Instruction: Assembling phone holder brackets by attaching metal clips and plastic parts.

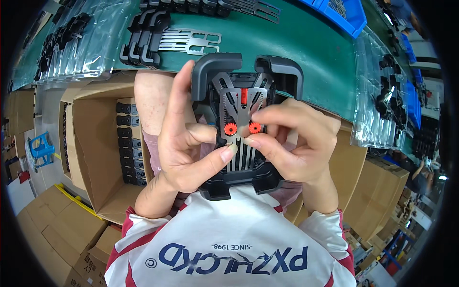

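Observation:
A black plastic holder (pixel 218 186) with two hooked arms at its far end rests against my lap and shirt. On it lies a slotted silver metal plate (pixel 243 114), with a small red part (pixel 244 95) near its top. My left hand (pixel 177 155) grips the holder's left side, its thumb on the plate below the left red gear (pixel 230 129) and its index finger stretched upward. The thumb and index finger of my right hand (pixel 308 143) close around the right red gear (pixel 254 128); the other fingers curl behind.
Black hooked parts with metal plates (pixel 191 40) stand in rows on the green table (pixel 306 57). Clear plastic trays (pixel 377 86) of black parts flank it. A blue bin (pixel 342 16) sits at the far right. An open cardboard box (pixel 103 158) with stacked parts is at left.

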A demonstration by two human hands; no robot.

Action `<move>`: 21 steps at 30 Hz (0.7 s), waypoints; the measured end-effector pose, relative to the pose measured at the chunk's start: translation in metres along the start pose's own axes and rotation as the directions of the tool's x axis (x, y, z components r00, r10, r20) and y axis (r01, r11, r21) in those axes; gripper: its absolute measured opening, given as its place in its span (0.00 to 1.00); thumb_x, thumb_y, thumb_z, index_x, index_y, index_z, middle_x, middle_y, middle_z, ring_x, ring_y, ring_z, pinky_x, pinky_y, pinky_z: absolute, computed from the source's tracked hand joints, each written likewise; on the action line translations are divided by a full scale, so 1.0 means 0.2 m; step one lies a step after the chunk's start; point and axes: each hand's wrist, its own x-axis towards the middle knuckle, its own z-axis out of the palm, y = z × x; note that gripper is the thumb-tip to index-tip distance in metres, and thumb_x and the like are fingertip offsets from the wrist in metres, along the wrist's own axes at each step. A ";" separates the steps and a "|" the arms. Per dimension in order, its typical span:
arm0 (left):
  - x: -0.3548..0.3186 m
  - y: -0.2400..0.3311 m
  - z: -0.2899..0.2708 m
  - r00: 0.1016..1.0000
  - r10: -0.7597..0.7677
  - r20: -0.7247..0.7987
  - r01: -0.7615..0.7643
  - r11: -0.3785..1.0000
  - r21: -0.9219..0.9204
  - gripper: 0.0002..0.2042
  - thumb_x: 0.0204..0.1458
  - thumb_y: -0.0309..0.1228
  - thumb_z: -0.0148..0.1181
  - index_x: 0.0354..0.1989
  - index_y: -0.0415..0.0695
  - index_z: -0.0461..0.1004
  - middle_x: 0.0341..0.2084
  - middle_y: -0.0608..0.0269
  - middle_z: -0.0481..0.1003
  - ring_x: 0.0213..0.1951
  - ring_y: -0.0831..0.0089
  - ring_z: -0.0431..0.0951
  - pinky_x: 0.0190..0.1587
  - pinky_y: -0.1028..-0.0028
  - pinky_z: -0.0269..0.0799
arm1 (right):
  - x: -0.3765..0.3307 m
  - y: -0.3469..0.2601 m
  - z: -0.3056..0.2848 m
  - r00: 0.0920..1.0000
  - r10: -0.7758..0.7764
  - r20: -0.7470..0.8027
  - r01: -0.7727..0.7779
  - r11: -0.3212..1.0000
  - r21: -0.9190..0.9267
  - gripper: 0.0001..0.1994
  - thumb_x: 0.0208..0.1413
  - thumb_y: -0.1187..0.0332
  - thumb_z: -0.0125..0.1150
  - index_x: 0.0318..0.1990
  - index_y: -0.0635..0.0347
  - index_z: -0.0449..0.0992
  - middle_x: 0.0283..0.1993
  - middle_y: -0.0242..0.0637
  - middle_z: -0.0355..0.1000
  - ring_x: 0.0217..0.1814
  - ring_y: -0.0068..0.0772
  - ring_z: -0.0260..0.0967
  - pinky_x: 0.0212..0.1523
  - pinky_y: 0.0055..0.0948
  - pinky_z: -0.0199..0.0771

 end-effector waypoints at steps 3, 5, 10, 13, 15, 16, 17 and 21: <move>-0.02 0.01 0.01 1.000 -0.005 -0.006 0.005 1.000 0.006 0.43 0.40 0.14 0.54 0.67 0.31 0.39 0.64 0.40 0.52 0.62 0.57 0.60 0.58 0.74 0.59 | 0.01 0.01 -0.02 0.999 -0.013 0.041 0.015 0.999 -0.044 0.11 0.34 0.80 0.68 0.31 0.61 0.79 0.18 0.28 0.68 0.15 0.18 0.56 0.17 0.15 0.56; -0.01 0.00 0.01 1.000 -0.008 -0.013 0.008 1.000 0.011 0.43 0.40 0.14 0.54 0.67 0.31 0.39 0.64 0.39 0.52 0.62 0.57 0.60 0.58 0.74 0.59 | 0.02 0.01 -0.03 0.996 -0.026 0.087 0.034 0.996 -0.085 0.11 0.34 0.80 0.68 0.30 0.61 0.78 0.17 0.28 0.68 0.15 0.19 0.56 0.17 0.16 0.56; -0.02 0.02 0.00 0.999 -0.003 -0.033 0.004 1.000 0.023 0.42 0.40 0.14 0.54 0.67 0.30 0.39 0.64 0.39 0.52 0.62 0.57 0.61 0.58 0.74 0.58 | 0.03 0.01 -0.03 0.990 -0.113 0.081 0.122 0.986 -0.115 0.10 0.34 0.80 0.68 0.28 0.60 0.78 0.16 0.27 0.67 0.14 0.20 0.56 0.17 0.16 0.56; -0.02 0.02 0.01 0.999 -0.002 -0.045 0.004 0.999 0.032 0.42 0.41 0.14 0.54 0.67 0.30 0.39 0.64 0.39 0.52 0.61 0.57 0.61 0.58 0.73 0.58 | 0.03 0.01 -0.02 0.993 -0.088 0.084 0.097 0.990 -0.105 0.09 0.34 0.79 0.68 0.27 0.60 0.77 0.16 0.27 0.67 0.14 0.19 0.56 0.17 0.16 0.56; -0.01 0.02 0.00 0.999 -0.003 -0.051 0.005 0.999 0.037 0.42 0.41 0.14 0.53 0.67 0.30 0.39 0.64 0.39 0.53 0.61 0.57 0.61 0.59 0.73 0.58 | 0.03 0.01 -0.01 0.995 -0.062 0.084 0.070 0.993 -0.098 0.08 0.35 0.79 0.69 0.26 0.59 0.76 0.16 0.27 0.67 0.14 0.18 0.55 0.17 0.15 0.56; -0.03 0.02 0.01 0.999 -0.003 -0.054 0.005 0.999 0.040 0.42 0.41 0.14 0.53 0.67 0.30 0.39 0.64 0.39 0.53 0.61 0.57 0.61 0.59 0.73 0.58 | 0.03 0.00 -0.01 0.995 -0.062 0.083 0.071 0.993 -0.098 0.08 0.35 0.79 0.69 0.26 0.59 0.76 0.16 0.27 0.67 0.14 0.18 0.55 0.17 0.15 0.56; -0.02 0.02 0.00 0.998 -0.003 -0.056 0.005 0.999 0.043 0.42 0.41 0.14 0.53 0.67 0.29 0.39 0.64 0.39 0.53 0.61 0.57 0.62 0.59 0.73 0.58 | 0.01 0.00 -0.01 0.999 -0.008 0.049 0.010 0.998 -0.055 0.08 0.36 0.78 0.69 0.25 0.60 0.76 0.16 0.27 0.67 0.14 0.18 0.55 0.17 0.15 0.55; -0.03 0.02 0.01 0.998 -0.001 -0.062 0.004 0.999 0.053 0.42 0.41 0.14 0.53 0.67 0.29 0.39 0.64 0.39 0.53 0.61 0.56 0.62 0.59 0.73 0.58 | -0.02 -0.01 -0.01 0.986 0.163 -0.043 -0.159 0.984 0.086 0.07 0.38 0.78 0.69 0.25 0.60 0.75 0.17 0.27 0.67 0.14 0.16 0.54 0.17 0.15 0.54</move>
